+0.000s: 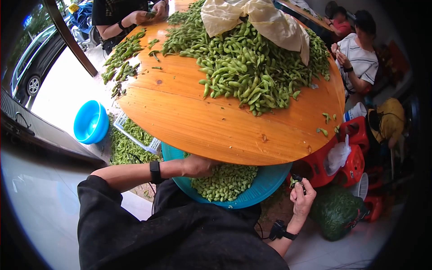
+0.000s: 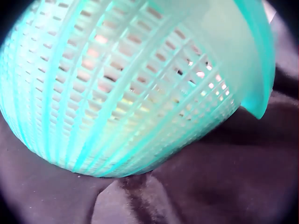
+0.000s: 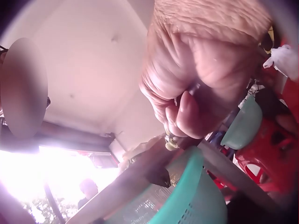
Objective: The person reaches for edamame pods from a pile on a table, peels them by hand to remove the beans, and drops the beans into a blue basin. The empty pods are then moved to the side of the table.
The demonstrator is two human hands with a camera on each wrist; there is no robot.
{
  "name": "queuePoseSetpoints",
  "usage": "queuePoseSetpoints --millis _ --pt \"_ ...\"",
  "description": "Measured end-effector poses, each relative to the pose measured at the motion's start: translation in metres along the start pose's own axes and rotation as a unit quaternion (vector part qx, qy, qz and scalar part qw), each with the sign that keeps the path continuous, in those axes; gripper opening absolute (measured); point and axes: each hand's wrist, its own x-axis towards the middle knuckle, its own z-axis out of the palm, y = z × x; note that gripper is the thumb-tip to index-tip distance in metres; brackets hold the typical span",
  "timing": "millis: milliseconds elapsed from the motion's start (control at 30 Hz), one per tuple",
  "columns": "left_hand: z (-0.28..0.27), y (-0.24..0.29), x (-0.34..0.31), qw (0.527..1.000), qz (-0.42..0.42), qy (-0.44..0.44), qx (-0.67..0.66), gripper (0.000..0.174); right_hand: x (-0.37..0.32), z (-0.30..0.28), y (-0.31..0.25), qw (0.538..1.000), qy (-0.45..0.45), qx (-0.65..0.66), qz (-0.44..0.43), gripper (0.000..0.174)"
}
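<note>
Between the curled fingers of my right hand point(image 1: 303, 198) is a small pale green bean pod point(image 1: 293, 182), with something dark beside it. The right wrist view shows the same curled hand point(image 3: 201, 74) close over a teal basket's rim. My left hand point(image 1: 198, 166) is over the basket at the table's near edge; its fingers are hidden. Shelled green beans point(image 1: 225, 183) lie in the teal basket point(image 1: 270, 186) on my lap. In the left wrist view, the slotted basket wall point(image 2: 117, 93) fills most of the picture. A large heap of green soybean pods point(image 1: 252, 67) covers the table's far part.
The round wooden table point(image 1: 180, 108) overhangs the basket. A pale cloth point(image 1: 252, 15) lies on the heap. To the left stand a blue basin point(image 1: 91, 121) and a white crate point(image 1: 130, 132) amid pods. Red stools point(image 1: 353, 164) and a dark green net bag point(image 1: 333, 211) are at right. Other people sit around.
</note>
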Motion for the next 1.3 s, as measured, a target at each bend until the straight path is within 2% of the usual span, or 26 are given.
queuePoseSetpoints --millis 33,67,133,167,233,267,333,467,500,567,600,667,700,767,800,833,867,900,967,1033,1100,1167,1233,1300 --pt "-0.012 0.004 -0.004 0.997 -0.007 0.004 -0.082 0.059 0.001 -0.002 -0.002 1.000 0.007 -0.006 0.008 0.013" --pt "-0.010 0.004 -0.009 0.997 -0.008 0.004 -0.081 0.059 0.002 -0.004 -0.002 1.000 0.006 -0.006 0.008 0.013" --pt "-0.006 0.004 -0.019 0.991 -0.047 0.061 -0.107 0.042 0.002 -0.011 0.000 0.998 0.051 -0.024 0.007 0.014" --pt "-0.012 0.006 -0.022 0.991 -0.047 0.061 -0.107 0.042 0.003 -0.017 0.005 0.997 0.071 -0.033 0.016 0.016" --pt "-0.033 0.016 -0.028 0.961 -0.083 0.010 -0.264 0.014 0.004 -0.026 0.014 0.994 0.093 -0.055 0.025 0.016" --pt "-0.038 0.020 -0.032 0.961 -0.084 0.010 -0.264 0.014 0.005 -0.030 0.018 0.990 0.116 -0.076 0.035 0.017" --pt "-0.044 0.028 -0.040 0.923 -0.063 0.026 -0.378 0.008 0.007 -0.036 0.028 0.985 0.134 -0.099 0.048 0.018" --pt "-0.068 0.038 -0.056 0.928 -0.056 -0.027 -0.366 0.011 0.006 -0.044 0.044 0.969 0.165 -0.167 0.082 0.020" --pt "-0.073 0.038 -0.064 0.928 -0.051 -0.063 -0.364 0.005 0.007 -0.044 0.047 0.968 0.165 -0.167 0.083 0.020" --pt "-0.085 0.038 -0.081 0.930 -0.053 -0.129 -0.340 0.011 0.007 -0.046 0.052 0.954 0.177 -0.221 0.099 0.023" --pt "-0.091 0.036 -0.090 0.930 -0.053 -0.130 -0.341 0.011 0.007 -0.049 0.057 0.954 0.178 -0.220 0.100 0.023" --pt "-0.101 0.030 -0.109 0.944 -0.033 -0.172 -0.281 0.013 0.007 -0.061 0.072 0.926 0.163 -0.329 0.091 0.031" --pt "-0.098 0.025 -0.120 0.944 -0.034 -0.171 -0.280 0.013 0.009 -0.074 0.090 0.926 0.162 -0.328 0.090 0.031" --pt "-0.086 0.018 -0.135 0.932 -0.155 -0.318 -0.074 0.010 0.012 -0.094 0.121 0.880 0.132 -0.454 -0.034 0.034" --pt "-0.083 0.019 -0.136 0.933 -0.154 -0.318 -0.073 0.010 0.012 -0.096 0.124 0.880 0.133 -0.454 -0.035 0.034" --pt "-0.082 0.023 -0.135 0.955 -0.115 -0.219 -0.164 0.009 0.013 -0.098 0.127 0.866 0.131 -0.478 -0.067 0.035" --pt "-0.081 0.026 -0.132 0.958 -0.075 -0.115 -0.252 0.011 0.013 -0.093 0.123 0.850 0.128 -0.502 -0.099 0.037" --pt "-0.079 0.030 -0.122 0.958 -0.039 -0.070 -0.275 0.018 0.012 -0.079 0.106 0.849 0.128 -0.502 -0.099 0.037" --pt "-0.083 0.037 -0.098 0.958 -0.039 -0.053 -0.278 0.018 0.008 -0.051 0.068 0.892 0.144 -0.422 0.075 0.035" --pt "-0.078 0.039 -0.080 0.958 -0.039 -0.034 -0.282 0.018 0.009 -0.052 0.069 0.901 0.144 -0.404 0.069 0.034" --pt "-0.067 0.036 -0.063 0.979 -0.022 0.022 -0.204 0.019 0.010 -0.049 0.063 0.909 0.145 -0.384 0.063 0.034" --pt "-0.076 0.039 -0.049 0.972 0.001 0.017 -0.235 0.016 0.007 -0.048 0.056 0.934 0.172 -0.295 0.106 0.032" --pt "-0.094 0.042 -0.037 0.964 0.055 0.034 -0.256 0.010 0.005 -0.051 0.056 0.938 0.188 -0.273 0.099 0.031" --pt "-0.101 0.042 -0.031 0.967 0.049 0.020 -0.250 0.010 0.005 -0.045 0.049 0.944 0.200 -0.249 0.089 0.030"
